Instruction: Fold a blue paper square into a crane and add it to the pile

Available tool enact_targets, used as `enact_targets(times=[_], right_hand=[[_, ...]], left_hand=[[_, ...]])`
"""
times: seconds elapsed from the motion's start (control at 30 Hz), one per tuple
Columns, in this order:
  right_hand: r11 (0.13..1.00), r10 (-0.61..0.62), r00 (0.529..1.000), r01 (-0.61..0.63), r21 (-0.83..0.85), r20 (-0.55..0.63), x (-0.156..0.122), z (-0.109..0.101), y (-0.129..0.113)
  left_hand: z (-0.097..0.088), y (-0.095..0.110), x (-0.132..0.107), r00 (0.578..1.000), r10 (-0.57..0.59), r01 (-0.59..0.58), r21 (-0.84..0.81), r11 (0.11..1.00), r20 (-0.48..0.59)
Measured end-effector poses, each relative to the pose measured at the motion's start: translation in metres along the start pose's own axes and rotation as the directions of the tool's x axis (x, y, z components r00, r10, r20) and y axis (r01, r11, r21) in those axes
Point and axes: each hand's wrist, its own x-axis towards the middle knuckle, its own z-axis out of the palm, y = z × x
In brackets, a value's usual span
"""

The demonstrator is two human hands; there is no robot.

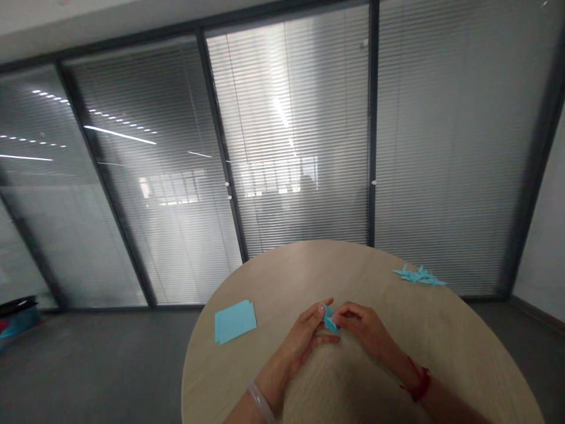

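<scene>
Item: one folded piece of blue paper [329, 318], small, creased, between my two hands at the near middle of the table. Its finer folds are partly hidden by my fingers.

Item: my left hand [304, 333], palm turned inward, thumb and fingers closed narrowly on the left side of the folded piece; a lower finger reaches out beneath it to the right. On the wrist, a pale bangle [260, 401].

Item: my right hand [362, 327], fingers curled, thumb and fingertips pinching the right side of the same piece. On the wrist, a red band [420, 381].

Item: one stack of blue sheets [235, 321], flat, its edges slightly out of line, at the left of the table, well apart from my left hand. Count of sheets: cannot be told.

Item: one heap of pointed blue paper shapes [419, 275], overlapping, near the far right rim. Number too tangled to tell.

Item: one round table [309, 271], light wood grain, bearing all the paper listed.

Surroundings: beyond the table, a glazed partition with slatted blinds [300, 118], set in dark frames [373, 118], brightest at the middle panel; grey floor [132, 359]; a pale wall [545, 235] at far right; at the left edge, a dark-and-blue object [20, 318], blurred.
</scene>
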Motion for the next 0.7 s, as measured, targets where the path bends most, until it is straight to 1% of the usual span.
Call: enact_targets(times=[0.07,0.17,0.23,0.3,0.4,0.53,0.63,0.7], right_hand=[[1.0,-0.008,0.999,0.007,-0.005,-0.048,0.0,0.0,0.0],[1.0,-0.013,0.988,0.011,-0.017,-0.152,0.001,-0.002,0.003],[0.999,-0.011,0.976,0.003,-0.037,-0.217,0.003,-0.003,0.006],[0.998,-0.01,0.966,-0.004,-0.055,-0.257,0.004,-0.004,0.009],[0.998,-0.005,0.965,-0.01,-0.057,-0.261,0.005,-0.004,0.013],[0.999,0.007,0.973,-0.019,-0.05,-0.231,0.005,-0.003,0.018],[0.999,0.02,0.977,-0.028,-0.031,-0.213,0.007,-0.004,0.023],[0.999,0.04,0.977,-0.038,0.014,-0.208,0.009,-0.003,0.025]], left_hand=[[0.0,0.0,0.001,1.0,-0.004,0.004,0.0,1.0,-0.002],[-0.001,-0.002,0.002,1.0,-0.031,0.031,0.013,0.999,-0.004],[-0.001,-0.004,0.002,0.998,-0.059,0.058,0.038,0.998,0.02],[-0.002,-0.006,0.003,0.995,-0.087,0.084,0.073,0.994,0.04],[-0.003,-0.009,0.004,0.994,-0.096,0.088,0.151,0.985,0.049],[-0.004,-0.01,0.005,0.997,-0.057,0.038,0.283,0.958,0.058],[-0.004,-0.011,0.007,0.998,-0.052,0.038,0.345,0.938,0.031],[-0.005,-0.011,0.008,0.998,-0.055,0.047,0.371,0.927,0.013]])
